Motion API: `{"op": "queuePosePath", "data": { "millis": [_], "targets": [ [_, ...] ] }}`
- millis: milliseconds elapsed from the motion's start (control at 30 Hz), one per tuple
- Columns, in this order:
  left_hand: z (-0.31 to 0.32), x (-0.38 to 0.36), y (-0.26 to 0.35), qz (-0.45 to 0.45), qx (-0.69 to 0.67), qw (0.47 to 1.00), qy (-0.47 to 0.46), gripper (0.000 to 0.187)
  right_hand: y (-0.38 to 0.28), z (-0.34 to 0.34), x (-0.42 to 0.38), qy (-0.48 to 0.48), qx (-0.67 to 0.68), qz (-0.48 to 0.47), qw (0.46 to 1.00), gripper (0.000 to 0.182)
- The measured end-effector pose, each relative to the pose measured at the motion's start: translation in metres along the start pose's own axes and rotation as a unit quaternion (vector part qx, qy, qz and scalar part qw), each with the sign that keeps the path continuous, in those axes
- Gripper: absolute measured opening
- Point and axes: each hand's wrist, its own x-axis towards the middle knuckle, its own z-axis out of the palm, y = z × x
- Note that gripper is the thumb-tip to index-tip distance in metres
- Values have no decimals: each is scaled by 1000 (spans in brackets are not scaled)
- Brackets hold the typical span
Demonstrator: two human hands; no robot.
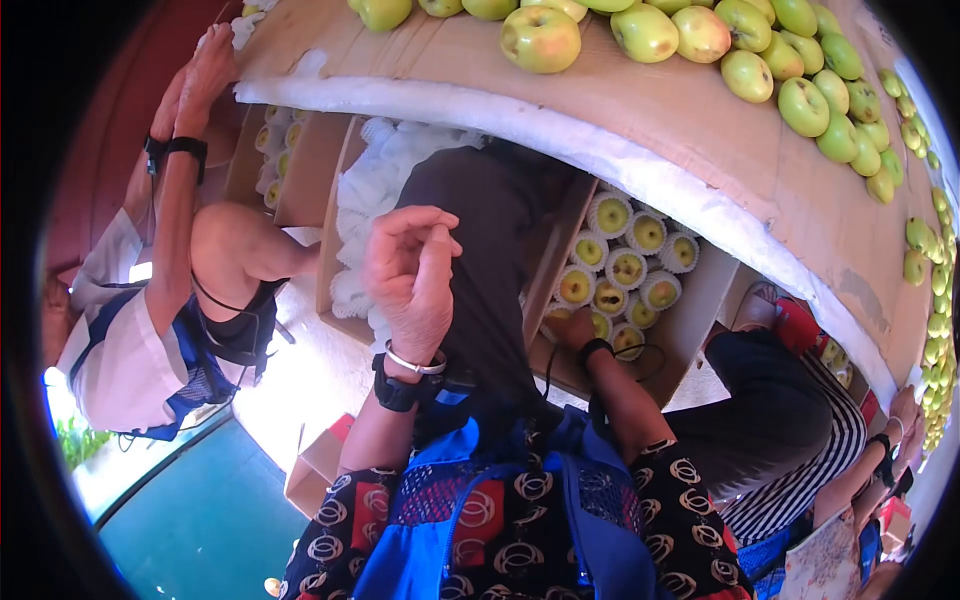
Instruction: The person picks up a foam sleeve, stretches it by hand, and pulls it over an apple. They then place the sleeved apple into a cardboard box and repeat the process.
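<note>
My left hand [410, 268] is raised over my dark-trousered lap, its fingers curled and its thumb close to the fingertips. Nothing shows in its grasp. A bangle and a black wristband circle that wrist. At the near left corner of a cardboard box [690, 345], my right hand [573, 330] reaches down onto an apple [554, 318], its fingers partly hidden. Green-yellow apples in white foam net sleeves [627, 268] fill much of this box in rows. Left of my legs, another box holds a heap of white foam nets [372, 190].
A cardboard-covered table [430, 60] with a white padded edge rises ahead, bearing many loose apples [541, 40]. Co-workers sit on both sides, one with raised hands [205, 85] at left. Another box of sleeved apples [275, 150] stands there. A small carton [318, 465] lies behind me.
</note>
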Motion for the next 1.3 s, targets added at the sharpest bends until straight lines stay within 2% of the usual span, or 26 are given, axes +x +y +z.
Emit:
{"op": "queuePosePath", "data": {
  "millis": [167, 367, 400, 467, 567, 700, 767, 900, 967, 1000, 1067, 1100, 1133, 1167, 1267, 1300],
  "targets": [
    [-3, 0, -4, 12, 6, 1000, -10, 14, -6, -2, -8, 85, 88, 12, 992, 80],
    [2, -3, 0, 2, 2, 1000, -9, 17, -12, -7, -4, 28, 168, 64, 983, 79],
    [2, -2, 1, 0, 14, 1000, -10, 17, -9, -5, -3, 27, 168, 63, 983, 79],
    [1, -2, -1, 11, 20, 1000, -11, 15, -5, -4, 3, 28, 181, -5, 983, 79],
    [3, -2, -1, 17, 21, 1000, -12, 13, 9, 19, 18, 41, 214, 30, 976, 77],
    [4, -3, 3, 12, 33, 999, -19, 15, -16, 15, 13, 68, 181, 41, 980, 76],
    [7, -3, 3, 7, 41, 999, -24, 16, -49, 0, -4, 111, 84, 128, 982, 76],
    [6, -2, 2, 21, 38, 999, -24, 15, -41, 9, 5, 68, 50, 165, 983, 79],
    [6, -2, 2, 33, 52, 998, -26, 14, -30, 1, 1, 80, 62, 53, 993, 68],
    [5, -3, 0, 31, 51, 998, -25, 14, -32, -13, -2, 80, 60, 54, 993, 68],
    [2, -3, -3, 41, 40, 998, -24, 13, -49, -58, -7, -182, -20, 70, 981, 49],
    [1, -2, -3, 44, 40, 998, -26, 13, 11, -43, 30, -197, -108, -94, 970, 43],
    [0, -2, -3, 38, 31, 999, -21, 13, 73, -28, 67, -158, -226, -276, 921, 36],
    [0, -3, -2, 31, 22, 999, -15, 12, 131, -13, 102, -76, -309, -423, 849, 30],
    [1, -3, -2, 18, 0, 1000, -8, 12, 18, -91, 19, -233, -258, -180, 920, 23],
    [2, -4, -2, 22, -4, 1000, -10, 12, 16, -82, 18, -227, -259, -180, 921, 23]
  ]
}}
